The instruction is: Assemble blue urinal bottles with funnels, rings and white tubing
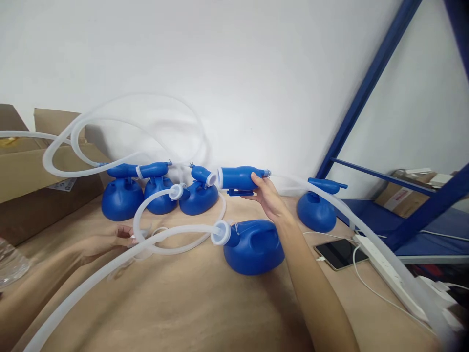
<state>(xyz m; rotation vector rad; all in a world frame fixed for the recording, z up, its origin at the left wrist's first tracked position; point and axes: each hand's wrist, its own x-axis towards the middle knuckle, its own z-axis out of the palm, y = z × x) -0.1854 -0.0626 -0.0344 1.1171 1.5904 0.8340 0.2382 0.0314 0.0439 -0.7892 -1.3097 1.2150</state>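
Observation:
My right hand (269,198) is wrapped round a blue urinal cup (238,178), a hollow funnel piece with a white rim facing left. A metal clip sits at its narrow right end, where a translucent hose (359,222) runs off. Below it a blue urinal bottle (252,249) stands on the table, with a white collar and a hose in its mouth. My left hand (122,238) is low at the left, fingers pinched on a small whitish, clear plastic piece (142,252). Motion blur hides its exact shape.
Several more blue bottles (122,200) with cups line the wall, and another bottle (317,212) stands right. Loose hoses loop above and across the table (176,308). A cardboard box (40,195) stands left. A phone (340,253), power strip (388,274) and blue metal frame (366,93) are right.

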